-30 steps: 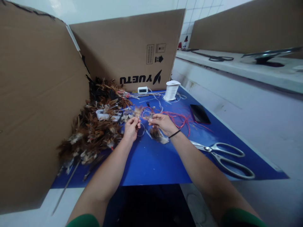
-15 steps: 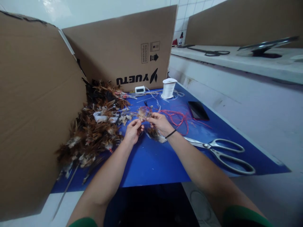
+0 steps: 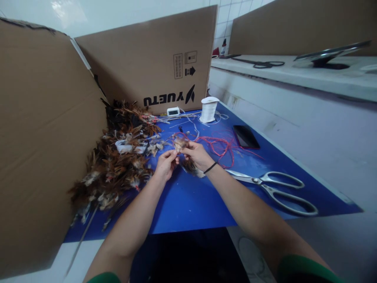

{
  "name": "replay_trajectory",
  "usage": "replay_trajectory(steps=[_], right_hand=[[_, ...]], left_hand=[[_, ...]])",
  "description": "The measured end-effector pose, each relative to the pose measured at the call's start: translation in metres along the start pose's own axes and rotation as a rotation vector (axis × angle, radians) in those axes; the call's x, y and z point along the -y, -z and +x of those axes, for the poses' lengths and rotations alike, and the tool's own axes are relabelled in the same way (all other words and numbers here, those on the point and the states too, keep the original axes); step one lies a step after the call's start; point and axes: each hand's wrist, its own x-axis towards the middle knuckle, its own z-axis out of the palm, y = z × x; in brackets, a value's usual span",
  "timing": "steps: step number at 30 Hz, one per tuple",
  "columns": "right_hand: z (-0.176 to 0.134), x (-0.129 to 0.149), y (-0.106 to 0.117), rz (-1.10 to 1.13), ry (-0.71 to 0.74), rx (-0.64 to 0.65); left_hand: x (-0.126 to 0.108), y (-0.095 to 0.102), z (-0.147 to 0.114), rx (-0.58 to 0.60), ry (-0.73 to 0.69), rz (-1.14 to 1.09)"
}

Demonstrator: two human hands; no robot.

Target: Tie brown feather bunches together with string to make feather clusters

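Just above the blue table top (image 3: 188, 208), my left hand (image 3: 167, 164) and my right hand (image 3: 196, 154) meet, both pinched closed on a small brown feather bunch (image 3: 180, 142). Its fluffy end points up and away from me. Under my right hand lies another dark brown and white feather bunch (image 3: 193, 168). Left of my hands spreads a large pile of brown feathers (image 3: 118, 165), with a white band-like strip (image 3: 124, 146) among them. Thin red cord (image 3: 220, 147) lies loose beyond my right hand.
Large scissors (image 3: 259, 181) lie right of my right forearm. A dark phone (image 3: 246, 136), a white spool (image 3: 209, 110) and a small white display device (image 3: 173, 111) sit farther back. Cardboard panels (image 3: 141, 59) stand left and behind; a ledge (image 3: 294, 74) runs along the right.
My right hand has shifted slightly left, closer to my left fingertips, and the feather bunch between them looks more compact. The whole view has moved a little.
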Motion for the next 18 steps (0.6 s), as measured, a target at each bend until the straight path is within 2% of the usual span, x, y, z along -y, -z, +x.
replay_trajectory(steps=[8,18], right_hand=[[-0.0014,0.0025,-0.0004,-0.028,0.04,0.006],[-0.001,0.0032,-0.0012,-0.022,-0.011,-0.006]], left_hand=[[0.0001,0.0017,0.0005,0.0,0.002,0.002],[-0.0001,0.0035,0.0026,-0.019,-0.017,-0.03]])
